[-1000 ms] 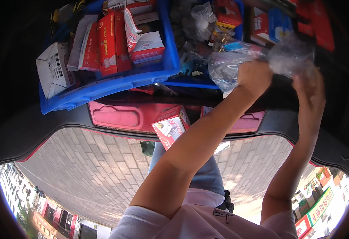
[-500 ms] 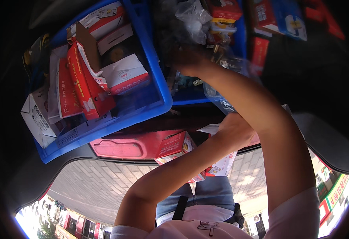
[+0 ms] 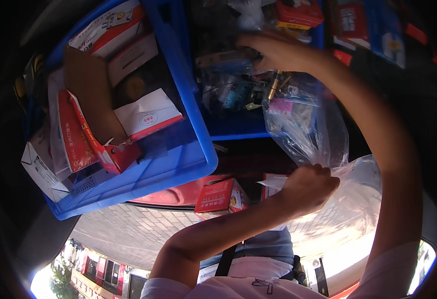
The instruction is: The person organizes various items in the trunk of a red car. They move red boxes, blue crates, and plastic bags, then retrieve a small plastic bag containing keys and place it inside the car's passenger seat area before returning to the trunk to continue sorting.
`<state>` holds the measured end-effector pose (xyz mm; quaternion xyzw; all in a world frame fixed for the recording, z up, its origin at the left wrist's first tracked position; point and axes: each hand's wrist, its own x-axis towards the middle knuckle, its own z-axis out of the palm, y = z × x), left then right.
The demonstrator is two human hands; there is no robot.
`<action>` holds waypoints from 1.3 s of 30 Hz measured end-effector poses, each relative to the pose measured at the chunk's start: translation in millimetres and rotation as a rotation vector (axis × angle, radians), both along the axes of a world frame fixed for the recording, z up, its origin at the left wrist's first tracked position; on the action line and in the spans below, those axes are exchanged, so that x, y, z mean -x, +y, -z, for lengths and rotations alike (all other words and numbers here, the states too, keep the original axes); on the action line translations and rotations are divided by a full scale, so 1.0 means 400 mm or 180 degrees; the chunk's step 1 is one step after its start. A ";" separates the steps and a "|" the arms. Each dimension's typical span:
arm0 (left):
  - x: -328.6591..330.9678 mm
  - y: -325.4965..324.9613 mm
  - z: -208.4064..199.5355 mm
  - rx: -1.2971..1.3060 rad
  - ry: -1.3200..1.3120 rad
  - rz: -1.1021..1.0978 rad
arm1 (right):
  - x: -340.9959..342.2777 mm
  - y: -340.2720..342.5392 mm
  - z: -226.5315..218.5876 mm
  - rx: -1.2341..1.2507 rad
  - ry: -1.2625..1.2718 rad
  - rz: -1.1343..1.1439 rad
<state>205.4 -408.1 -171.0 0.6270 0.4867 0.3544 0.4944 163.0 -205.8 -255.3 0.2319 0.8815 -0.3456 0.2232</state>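
My left hand [image 3: 310, 188] is closed in a fist around the gathered neck of a clear plastic bag [image 3: 303, 134]. The bag's filled part lies over the near edge of a second blue bin [image 3: 243, 135], and its loose end spreads to the right of my fist. Inside or against the bag a brass lock cylinder [image 3: 275, 85] and a pink slip [image 3: 281, 105] show. My right hand [image 3: 278, 51] reaches over this bin, thumb and fingers apart, just above small bagged hardware [image 3: 236, 94]. Nothing is visible in its grip, though its fingertips are in shadow.
A large blue crate [image 3: 207, 154] at left holds red and white cartons, among them an opened carton [image 3: 90, 94]. A red box [image 3: 217, 197] sits by the vehicle's rear sill. More red boxes [image 3: 298, 12] stand at the back; further packages [image 3: 392, 45] lie at far right.
My left fist has moved right, drawing the bag's neck along. My right hand has shifted up and right over the bin. The view has shifted slightly, and the left crate appears lower.
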 end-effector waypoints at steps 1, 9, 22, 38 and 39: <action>-0.003 0.003 0.004 0.0020 -0.0030 0.0013 | 0.004 -0.004 0.006 0.0031 -0.0015 -0.0373; 0.002 0.020 0.029 0.0201 -0.0150 0.0187 | 0.005 -0.178 0.233 -0.0537 0.0060 -0.1802; 0.035 0.046 0.035 0.0310 0.0020 0.0529 | -0.050 -0.191 0.149 -0.0877 0.0706 -0.0843; 0.038 0.028 0.001 0.0368 -0.0212 0.0393 | 0.144 0.000 0.107 -0.0021 0.1279 0.2875; 0.039 0.027 0.007 0.0333 -0.0259 0.0290 | 0.159 0.039 0.124 -0.0320 0.1248 0.2840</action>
